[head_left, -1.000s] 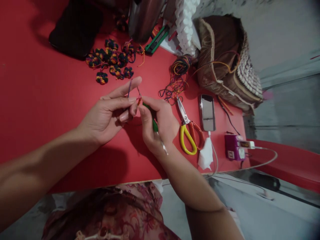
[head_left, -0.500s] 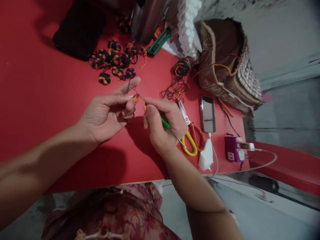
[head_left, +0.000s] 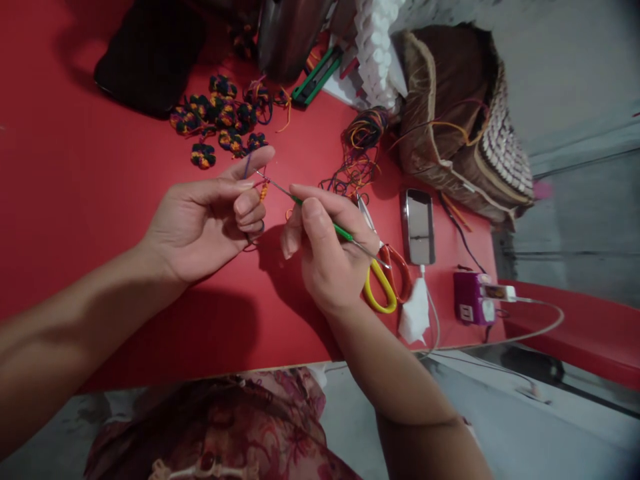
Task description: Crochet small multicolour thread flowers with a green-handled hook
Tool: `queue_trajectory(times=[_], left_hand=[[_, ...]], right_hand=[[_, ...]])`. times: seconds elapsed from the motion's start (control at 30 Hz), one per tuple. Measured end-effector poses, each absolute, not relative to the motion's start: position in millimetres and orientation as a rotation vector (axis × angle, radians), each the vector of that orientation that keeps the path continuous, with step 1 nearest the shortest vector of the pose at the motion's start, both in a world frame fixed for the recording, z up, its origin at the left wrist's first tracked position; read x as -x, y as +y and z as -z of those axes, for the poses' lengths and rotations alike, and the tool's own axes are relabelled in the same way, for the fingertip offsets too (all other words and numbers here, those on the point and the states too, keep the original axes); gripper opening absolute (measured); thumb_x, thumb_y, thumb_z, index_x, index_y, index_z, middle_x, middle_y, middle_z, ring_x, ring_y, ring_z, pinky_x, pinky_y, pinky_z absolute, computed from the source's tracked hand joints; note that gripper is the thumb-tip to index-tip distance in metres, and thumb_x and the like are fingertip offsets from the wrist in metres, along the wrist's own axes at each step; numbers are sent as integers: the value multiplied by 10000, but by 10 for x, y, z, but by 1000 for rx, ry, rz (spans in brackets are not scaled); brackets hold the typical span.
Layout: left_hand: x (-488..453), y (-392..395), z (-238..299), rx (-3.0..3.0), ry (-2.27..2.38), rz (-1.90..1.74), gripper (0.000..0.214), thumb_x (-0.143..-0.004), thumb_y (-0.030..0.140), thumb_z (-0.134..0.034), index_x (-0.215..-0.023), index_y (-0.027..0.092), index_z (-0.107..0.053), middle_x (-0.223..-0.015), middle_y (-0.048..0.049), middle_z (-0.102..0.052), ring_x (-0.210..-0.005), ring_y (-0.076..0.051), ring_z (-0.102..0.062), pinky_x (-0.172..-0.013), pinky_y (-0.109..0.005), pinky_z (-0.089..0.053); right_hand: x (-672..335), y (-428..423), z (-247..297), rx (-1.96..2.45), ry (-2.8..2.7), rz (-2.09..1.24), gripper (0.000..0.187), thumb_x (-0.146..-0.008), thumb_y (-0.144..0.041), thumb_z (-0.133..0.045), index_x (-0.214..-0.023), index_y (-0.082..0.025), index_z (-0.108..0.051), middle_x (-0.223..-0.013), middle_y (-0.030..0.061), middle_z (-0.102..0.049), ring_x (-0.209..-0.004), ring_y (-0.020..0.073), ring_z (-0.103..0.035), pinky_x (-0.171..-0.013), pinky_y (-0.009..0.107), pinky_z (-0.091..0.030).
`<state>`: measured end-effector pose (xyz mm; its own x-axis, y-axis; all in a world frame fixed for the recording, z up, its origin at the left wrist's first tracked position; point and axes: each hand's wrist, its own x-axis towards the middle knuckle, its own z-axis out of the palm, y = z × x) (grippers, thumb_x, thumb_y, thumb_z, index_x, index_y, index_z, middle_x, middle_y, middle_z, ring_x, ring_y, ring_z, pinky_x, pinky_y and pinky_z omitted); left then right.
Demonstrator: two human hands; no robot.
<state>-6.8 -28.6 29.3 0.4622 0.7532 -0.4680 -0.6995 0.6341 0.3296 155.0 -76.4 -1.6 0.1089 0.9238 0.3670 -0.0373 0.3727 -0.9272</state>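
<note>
My left hand (head_left: 215, 220) pinches a small piece of crochet (head_left: 263, 191), orange with dark red at its top, between thumb and fingers. A blue strand of yarn (head_left: 248, 165) runs over its raised index finger. My right hand (head_left: 333, 250) is closed around the green grip of a crochet hook (head_left: 341, 231). The hook's thin metal tip reaches the top of the crochet piece, close to the left fingertips. Beyond my hands lie several multicoloured crocheted flowers (head_left: 227, 115) in a cluster.
On the red table (head_left: 60, 220), a tangled yarn bundle (head_left: 367, 130) lies behind scissors (head_left: 381, 287). To the right are a phone (head_left: 419, 227) with a cable, a purple plug block (head_left: 473, 298) and a brown bag (head_left: 450, 127). A green cutter (head_left: 317, 77) and black pouch (head_left: 150, 60) lie farther back.
The right hand has turned and drawn slightly away from the left, so more of the hook's shaft and rear end shows. The left hand still pinches the crochet piece. The view has shifted slightly.
</note>
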Motion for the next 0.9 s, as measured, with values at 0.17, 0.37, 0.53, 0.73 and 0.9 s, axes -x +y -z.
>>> queue_trajectory(times=[0.17, 0.37, 0.53, 0.73, 0.9], left_hand=[[73, -287, -279, -147, 632, -874, 312, -971, 23, -546, -1022, 153, -825, -540, 22, -530, -429, -87, -406, -454, -174, -367], [78, -283, -305, -129, 640, -831, 296, -982, 32, -551, -1070, 165, -800, -530, 38, -518, -428, -89, -402, -468, -191, -346], [77, -289, -303, -80, 626, -800, 295, -975, 40, -554, -1054, 175, -804, -520, 46, -508, -414, -93, -397, -456, -198, -355], [99, -276, -336, -64, 648, -856, 318, -957, 15, -533, -1021, 110, -830, -500, 43, -438, -403, -87, -366, -431, -184, -347], [127, -266, -379, -36, 635, -856, 341, -973, 2, -503, -1020, 128, -817, -496, 48, -430, -402, -89, -355, -436, -178, -349]], right_hand=[[-1527, -787, 29, 978, -1231, -864, 155, -1101, -407, -754, -1165, -380, -893, -703, -44, -665, -526, 125, -593, -560, 311, -594], [-1540, -780, 64, 1059, -1186, -890, 203, -1077, -475, -768, -1183, -343, -880, -701, -39, -641, -537, 135, -590, -481, 293, -537], [-1544, -742, 106, 1033, -1178, -926, 193, -1055, -522, -781, -1149, -376, -867, -691, -44, -617, -531, 143, -561, -490, 303, -554], [-1535, -723, 81, 959, -1149, -976, 199, -1056, -474, -790, -1120, -304, -872, -675, -66, -612, -507, 98, -548, -520, 264, -558], [-1543, -708, 71, 932, -1130, -1004, 178, -1035, -457, -820, -1110, -305, -873, -671, -67, -622, -498, 95, -537, -482, 251, -521]])
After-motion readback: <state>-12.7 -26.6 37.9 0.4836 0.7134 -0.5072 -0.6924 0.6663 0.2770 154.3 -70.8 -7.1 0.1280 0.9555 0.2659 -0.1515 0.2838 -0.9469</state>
